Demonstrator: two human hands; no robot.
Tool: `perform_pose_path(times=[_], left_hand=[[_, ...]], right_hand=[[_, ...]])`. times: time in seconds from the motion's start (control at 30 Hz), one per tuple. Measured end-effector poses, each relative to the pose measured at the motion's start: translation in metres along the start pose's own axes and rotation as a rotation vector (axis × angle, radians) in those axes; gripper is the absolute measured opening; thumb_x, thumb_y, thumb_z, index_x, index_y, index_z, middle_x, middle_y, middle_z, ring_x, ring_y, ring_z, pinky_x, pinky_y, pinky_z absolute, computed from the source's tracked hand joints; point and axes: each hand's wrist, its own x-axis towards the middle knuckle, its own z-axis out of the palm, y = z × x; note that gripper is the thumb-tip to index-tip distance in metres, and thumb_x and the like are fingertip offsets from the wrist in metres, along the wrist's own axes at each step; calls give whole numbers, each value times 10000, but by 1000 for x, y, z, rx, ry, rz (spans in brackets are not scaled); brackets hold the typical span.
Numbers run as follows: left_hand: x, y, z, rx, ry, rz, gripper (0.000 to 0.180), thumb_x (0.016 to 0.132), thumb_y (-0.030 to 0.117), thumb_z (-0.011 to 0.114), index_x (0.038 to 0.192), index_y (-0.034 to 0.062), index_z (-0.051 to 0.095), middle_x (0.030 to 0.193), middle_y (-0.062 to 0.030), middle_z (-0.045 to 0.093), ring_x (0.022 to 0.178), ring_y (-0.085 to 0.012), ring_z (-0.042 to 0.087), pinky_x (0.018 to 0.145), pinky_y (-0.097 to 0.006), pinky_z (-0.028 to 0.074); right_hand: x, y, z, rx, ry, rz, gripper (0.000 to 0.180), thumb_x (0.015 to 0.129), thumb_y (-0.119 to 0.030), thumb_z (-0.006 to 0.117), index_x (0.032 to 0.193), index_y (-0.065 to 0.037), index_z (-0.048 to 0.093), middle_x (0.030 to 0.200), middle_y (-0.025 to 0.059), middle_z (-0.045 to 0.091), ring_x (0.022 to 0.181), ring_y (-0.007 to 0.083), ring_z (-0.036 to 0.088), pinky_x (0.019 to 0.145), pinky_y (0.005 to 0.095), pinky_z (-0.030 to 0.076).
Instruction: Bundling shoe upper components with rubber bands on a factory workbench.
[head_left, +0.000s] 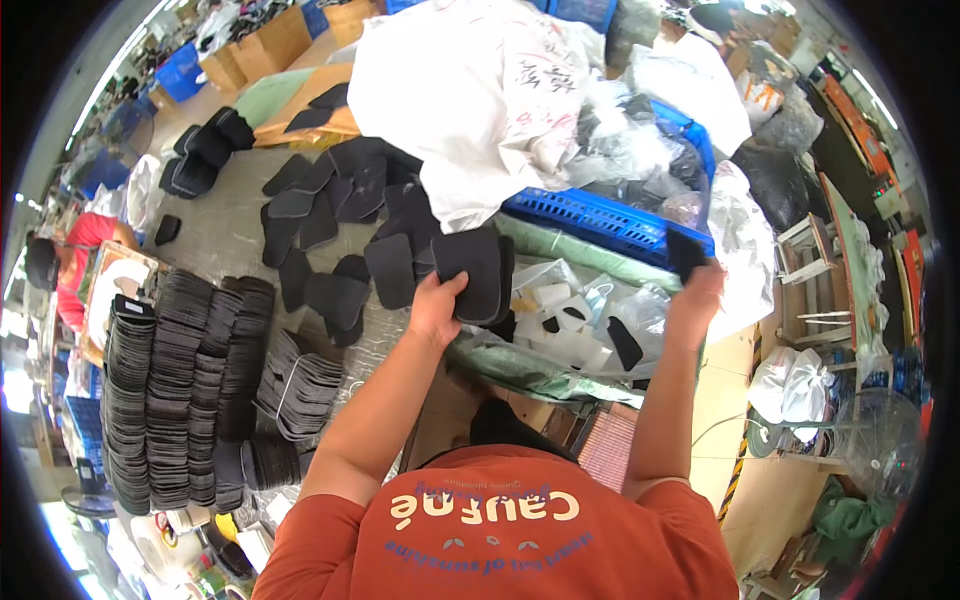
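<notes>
My left hand [436, 308] is closed on a small stack of flat black padded pieces [468, 275] with rounded corners, its thumb on top. Off to the right, my right hand [699, 292] is raised and slightly blurred, gripping a single black piece [686, 252] by one end. Beyond my left hand, loose black pieces [335, 298] lie scattered over the table. Between my hands stands a green-lined bin [510, 372] holding white scraps, clear plastic and a dark curved piece [625, 343].
Long rows of stacked black pieces [180, 390] fill the table's left side, beside a tied bundle [300, 385]. A big white sack [450, 90] and a blue crate [590, 222] of plastic bags stand at the back. A person [90, 250] sits at far left; a fan [880, 440] is at right.
</notes>
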Motion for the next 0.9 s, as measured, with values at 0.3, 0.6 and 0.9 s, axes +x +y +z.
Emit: perform_pose_path(times=[0.3, 0.6, 0.9], left_hand=[[-28, 18, 35, 197, -260, 123, 269, 860, -34, 541, 1126, 11, 547, 1056, -104, 625, 968, -217, 617, 836, -370, 523], [-88, 34, -2, 1505, -488, 849, 343, 663, 45, 689, 991, 43, 590, 1249, -132, 509, 1182, -331, 448, 1000, -395, 355], [-210, 7, -73, 1724, 179, 886, 413, 594, -17, 597, 989, 29, 484, 965, -135, 588, 902, -338, 569, 752, -417, 424]], right_hand=[[-121, 44, 105, 233, -472, -257, 290, 820, -58, 446, 1083, 14, 545, 1044, 228, 593, 989, 438, 550, 834, 480, 439], [-57, -92, 50, 826, -1174, -303, 248, 911, -123, 469, 1116, -10, 550, 894, 79, 599, 872, 166, 568, 806, 307, 438], [-161, -173, 79, 1190, -1138, -751, 758, 521, -162, 867, 1164, -44, 483, 1186, 144, 510, 1131, 286, 494, 981, 365, 383]])
